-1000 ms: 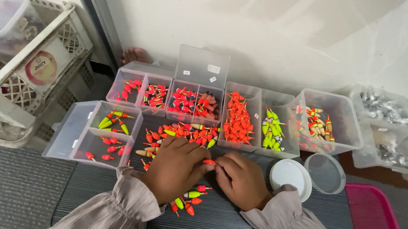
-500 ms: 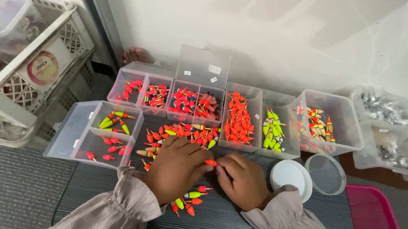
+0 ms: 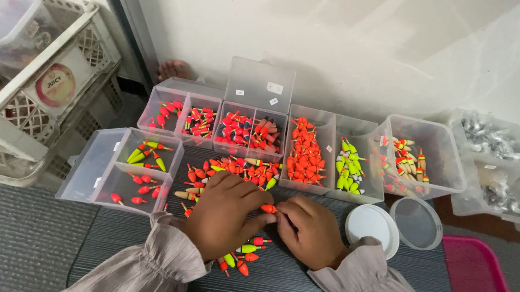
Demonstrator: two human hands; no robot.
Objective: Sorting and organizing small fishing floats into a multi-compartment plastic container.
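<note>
Far left of the frame, a white lattice crate (image 3: 32, 90) leans against the wall, holding a clear tub (image 3: 9, 22). Just right of it, lower left, sits an open clear box (image 3: 120, 170) with two compartments: yellow-green floats in the upper one, a few red ones below.

Moving to the centre, a loose pile of floats (image 3: 234, 168) lies spread on the dark ribbed mat (image 3: 43, 241), orange-red with some yellow-green among them. Behind it, along the wall, a row of clear compartment boxes (image 3: 213, 122) holds more red floats, one lid standing upright.

Now the left hand (image 3: 225, 216), lower centre: it lies palm down over the near edge of the pile, fingers curled, thumb and forefinger pinched on a small orange float (image 3: 268, 208). Below the wrist a few stray floats (image 3: 241, 256) lie on the mat.

Right beside it, the right hand (image 3: 309, 230) meets it, fingers bent inward, fingertips touching the same orange float from the other side. So that float sits between the two hands, just in front of the pile.

Further right, an orange-filled bin (image 3: 306, 152), then a bin of yellow-green floats (image 3: 350, 169), then a clear tub of mixed floats (image 3: 418, 159). In front, a white round lid (image 3: 372, 225) and a clear round lid (image 3: 418, 222) overlap. Lower right corner, a pink tray (image 3: 480, 280).
</note>
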